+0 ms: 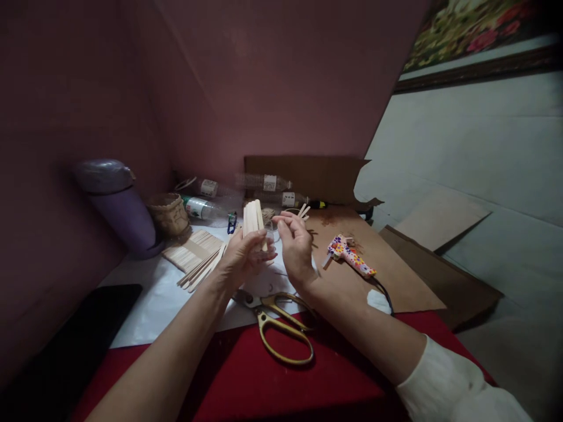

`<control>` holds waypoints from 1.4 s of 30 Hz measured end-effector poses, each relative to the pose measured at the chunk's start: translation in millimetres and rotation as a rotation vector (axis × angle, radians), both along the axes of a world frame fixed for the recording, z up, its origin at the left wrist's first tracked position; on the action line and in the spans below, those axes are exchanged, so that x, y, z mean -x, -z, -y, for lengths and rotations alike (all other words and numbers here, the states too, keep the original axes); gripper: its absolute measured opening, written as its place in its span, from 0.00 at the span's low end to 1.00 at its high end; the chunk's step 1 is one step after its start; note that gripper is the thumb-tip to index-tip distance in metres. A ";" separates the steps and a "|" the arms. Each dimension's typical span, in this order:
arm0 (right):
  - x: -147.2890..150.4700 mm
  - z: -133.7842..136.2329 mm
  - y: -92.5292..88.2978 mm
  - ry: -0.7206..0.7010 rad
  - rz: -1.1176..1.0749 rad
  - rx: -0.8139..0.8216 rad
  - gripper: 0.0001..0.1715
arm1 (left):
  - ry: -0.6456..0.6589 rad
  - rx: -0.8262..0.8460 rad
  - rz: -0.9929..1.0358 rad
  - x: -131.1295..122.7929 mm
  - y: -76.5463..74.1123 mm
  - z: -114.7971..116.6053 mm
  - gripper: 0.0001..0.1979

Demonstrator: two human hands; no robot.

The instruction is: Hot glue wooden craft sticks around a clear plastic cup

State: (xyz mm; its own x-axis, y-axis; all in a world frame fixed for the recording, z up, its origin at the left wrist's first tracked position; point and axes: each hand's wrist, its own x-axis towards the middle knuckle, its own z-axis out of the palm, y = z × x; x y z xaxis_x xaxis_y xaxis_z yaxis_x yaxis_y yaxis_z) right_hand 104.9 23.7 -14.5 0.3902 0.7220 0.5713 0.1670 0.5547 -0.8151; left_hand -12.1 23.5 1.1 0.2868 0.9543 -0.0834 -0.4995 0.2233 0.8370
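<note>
My left hand (243,257) is closed around a clear plastic piece (266,245) that looks like a cut bottle. Upright craft sticks (252,218) stand side by side along its far left wall. Close by on the right, my right hand (296,243) has its fingers drawn together in a pinch, their tips near the rim of the plastic. What sits between those fingertips, if anything, is too small to make out. Gold-handled scissors (281,328) lie below both hands. Beside my left wrist are loose craft sticks (203,266) and a banded bundle of sticks (189,251).
A flowered glue gun (350,255) with a black cord rests on the cardboard (396,287) at right. Plastic bottles (206,209) lie at the back, near a woven basket (169,214) and a purple tumbler (121,214). White paper (141,305) covers part of the red cloth (220,375).
</note>
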 end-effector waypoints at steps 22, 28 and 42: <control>5.5 28.6 3.7 0.160 0.523 -0.280 0.16 | -0.069 -0.169 0.115 1.3 5.8 -5.9 0.19; 8.4 29.1 6.0 0.159 0.530 -0.316 0.17 | -0.109 -0.145 0.149 0.2 4.7 -5.7 0.17; 2.1 30.4 4.1 0.141 0.550 -0.340 0.12 | -0.074 -0.103 0.179 1.0 -1.1 -1.7 0.16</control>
